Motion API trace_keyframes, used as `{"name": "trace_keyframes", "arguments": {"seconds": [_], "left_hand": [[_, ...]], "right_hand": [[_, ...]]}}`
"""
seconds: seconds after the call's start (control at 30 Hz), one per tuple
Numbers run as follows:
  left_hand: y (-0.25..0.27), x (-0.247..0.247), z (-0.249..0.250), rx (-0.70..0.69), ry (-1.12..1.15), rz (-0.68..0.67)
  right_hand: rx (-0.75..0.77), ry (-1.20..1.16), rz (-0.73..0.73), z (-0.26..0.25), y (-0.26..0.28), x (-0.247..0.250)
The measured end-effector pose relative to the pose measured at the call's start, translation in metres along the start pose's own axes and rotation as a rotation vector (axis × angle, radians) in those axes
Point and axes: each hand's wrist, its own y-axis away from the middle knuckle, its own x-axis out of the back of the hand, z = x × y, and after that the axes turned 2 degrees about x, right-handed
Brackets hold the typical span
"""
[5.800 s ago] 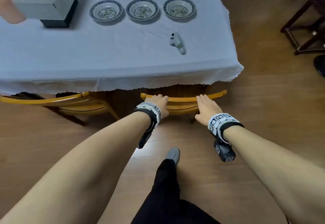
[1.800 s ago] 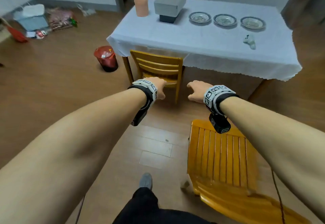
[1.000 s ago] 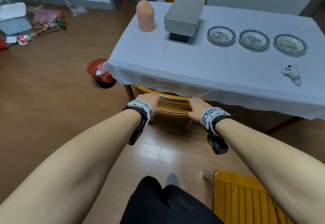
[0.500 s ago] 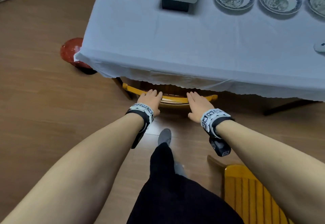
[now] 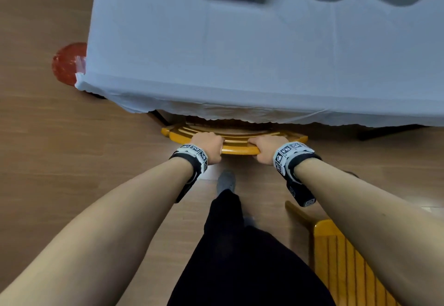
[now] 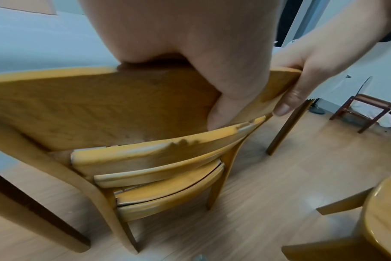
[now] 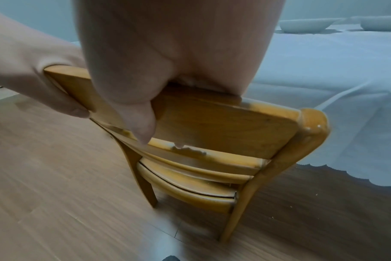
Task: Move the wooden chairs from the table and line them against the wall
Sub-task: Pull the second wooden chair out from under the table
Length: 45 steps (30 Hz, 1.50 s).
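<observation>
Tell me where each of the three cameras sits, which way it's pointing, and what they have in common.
Head: on the person's head, looking steeply down at the table, both forearms, the left hand, the right hand and a dark trouser leg.
Left wrist: under the left wrist, looking along the left thumb at the chair; the right hand grips further along the rail.
Right wrist: under the right wrist, looking along its thumb at the same backrest, white tablecloth beyond.
Shared: all three show both hands gripping the chair's top rail.

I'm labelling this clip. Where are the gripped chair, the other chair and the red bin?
gripped chair (image 5: 239,149), head view, top rail between the hands.
other chair (image 5: 341,265), head view, slatted seat at lower right.
red bin (image 5: 68,64), head view, rim beside the table corner.
</observation>
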Motion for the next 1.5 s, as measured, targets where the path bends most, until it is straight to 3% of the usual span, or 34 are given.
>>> {"name": "trace_keyframes", "arguments": {"seconds": [0.23,0.57,0.87,1.0,1.17,1.5], "left_hand": [[0.021,-0.005,0.003,-0.001,-0.041,-0.014],[0.113,-0.059,0.037,-0.027,0.029,0.013],[0.226,-0.166,0.094,-0.078,-0.089,-0.105],[0.267,-0.212,0.112,-0.107,-0.172,-0.087],[0.323,-0.261,0.124,-0.123,-0.149,-0.063],[0.452,-0.375,0.154,-0.161,-0.07,-0.115]], "right_hand": [[0.028,-0.024,-0.055,-0.016,0.02,-0.002],[0.065,-0.041,-0.02,-0.049,0.118,-0.066],[0.136,-0.02,-0.132,-0.088,0.209,-0.197],[0.141,-0.003,-0.111,-0.108,0.24,-0.253],[0.106,-0.036,-0.062,-0.143,0.278,-0.319],[0.067,-0.074,-0.132,-0.219,0.375,-0.451]]}}
